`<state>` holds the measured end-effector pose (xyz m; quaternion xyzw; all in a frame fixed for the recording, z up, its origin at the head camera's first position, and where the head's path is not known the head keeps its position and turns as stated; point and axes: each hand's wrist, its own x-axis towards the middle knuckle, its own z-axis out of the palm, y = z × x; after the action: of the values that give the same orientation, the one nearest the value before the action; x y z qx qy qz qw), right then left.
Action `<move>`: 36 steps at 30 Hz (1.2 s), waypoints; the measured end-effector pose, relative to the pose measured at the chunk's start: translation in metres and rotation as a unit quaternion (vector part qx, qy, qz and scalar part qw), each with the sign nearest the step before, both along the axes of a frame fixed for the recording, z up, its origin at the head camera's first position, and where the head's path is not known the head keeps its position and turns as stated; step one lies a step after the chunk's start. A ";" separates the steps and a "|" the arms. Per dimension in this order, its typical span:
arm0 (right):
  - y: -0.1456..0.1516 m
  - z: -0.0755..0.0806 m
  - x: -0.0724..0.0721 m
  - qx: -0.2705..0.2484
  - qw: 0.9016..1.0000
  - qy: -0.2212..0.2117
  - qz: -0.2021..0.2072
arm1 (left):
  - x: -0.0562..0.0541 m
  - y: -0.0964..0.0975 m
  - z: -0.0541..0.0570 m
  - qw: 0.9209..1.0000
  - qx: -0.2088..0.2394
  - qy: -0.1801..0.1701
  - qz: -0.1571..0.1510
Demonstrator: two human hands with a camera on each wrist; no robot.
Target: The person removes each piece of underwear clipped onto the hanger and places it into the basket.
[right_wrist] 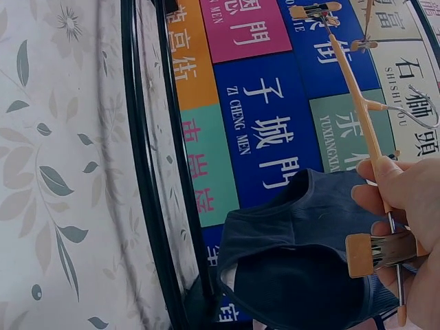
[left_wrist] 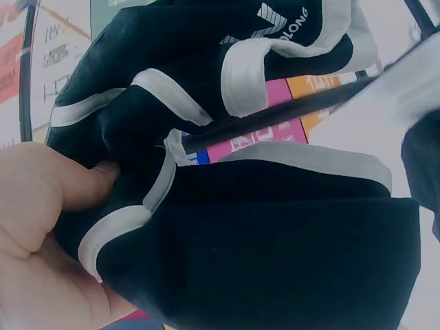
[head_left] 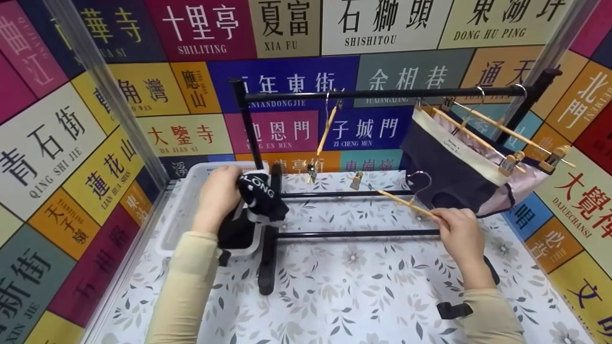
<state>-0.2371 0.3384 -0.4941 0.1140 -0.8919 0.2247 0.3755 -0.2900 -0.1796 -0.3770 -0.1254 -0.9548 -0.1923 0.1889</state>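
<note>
My left hand (head_left: 216, 196) grips a dark pair of underpants (head_left: 263, 198) with white lettering, over the right side of a white bin. Close up in the left wrist view, the underpants (left_wrist: 275, 254) show white trim along their edges, with my thumb pressing the cloth. In my right hand (head_left: 460, 234) is a wooden clip hanger (head_left: 399, 197), held by one end and slanting up to the left. The right wrist view shows my fingers round the hanger (right_wrist: 354, 82) beside its near clip (right_wrist: 361, 256); the far clip (right_wrist: 316, 12) holds nothing.
A black clothes rack (head_left: 373, 93) stands on a leaf-patterned cloth (head_left: 354, 286). From its right end hang dark underpants (head_left: 454, 157) with a pale waistband, clipped to wooden hangers. A bare hanger (head_left: 326, 129) hangs further left. The white bin (head_left: 165, 248) contains dark cloth (head_left: 239, 234).
</note>
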 end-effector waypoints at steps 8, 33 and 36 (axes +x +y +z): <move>0.003 0.006 0.000 0.004 1.000 0.000 -0.007 | -0.002 -0.026 -0.001 1.000 0.009 0.016 0.024; 0.004 0.029 -0.004 0.016 1.000 0.019 0.003 | -0.010 -0.079 -0.049 0.988 0.013 -0.043 0.149; 0.003 0.030 -0.004 0.017 1.000 0.022 0.006 | -0.012 -0.081 -0.063 0.986 0.009 -0.060 0.155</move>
<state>-0.2411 0.3417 -0.4642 0.1304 -0.8863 0.2096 0.3918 -0.3016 -0.2609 -0.4397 0.0378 -0.9705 -0.1764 0.1599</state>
